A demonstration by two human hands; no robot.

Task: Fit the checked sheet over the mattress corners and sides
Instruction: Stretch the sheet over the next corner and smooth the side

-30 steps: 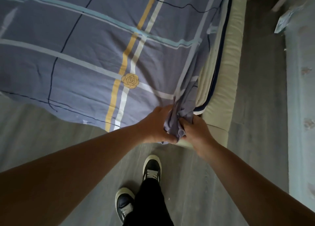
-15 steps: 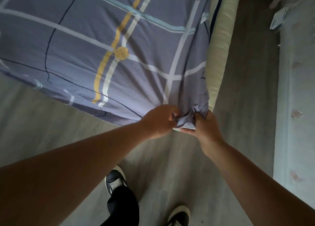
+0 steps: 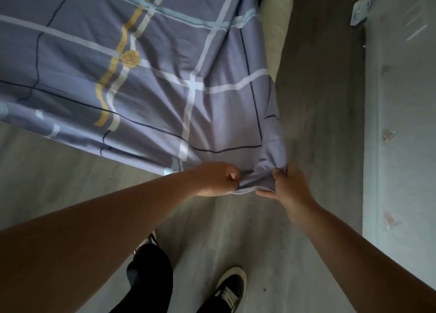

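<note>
Where hands bunch sheet: shoe (nr).

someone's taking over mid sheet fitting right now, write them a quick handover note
Left hand: shut on the checked sheet at its bunched corner.
Right hand: shut on the same bunch, thumb on top.
The sheet lies spread over the bed top; the corner fabric is pulled off the near right corner toward the floor.
The pale mattress side shows uncovered along the right edge.
Left: tuck this corner under, then pull the right side down. Other corners are out of view.
</note>
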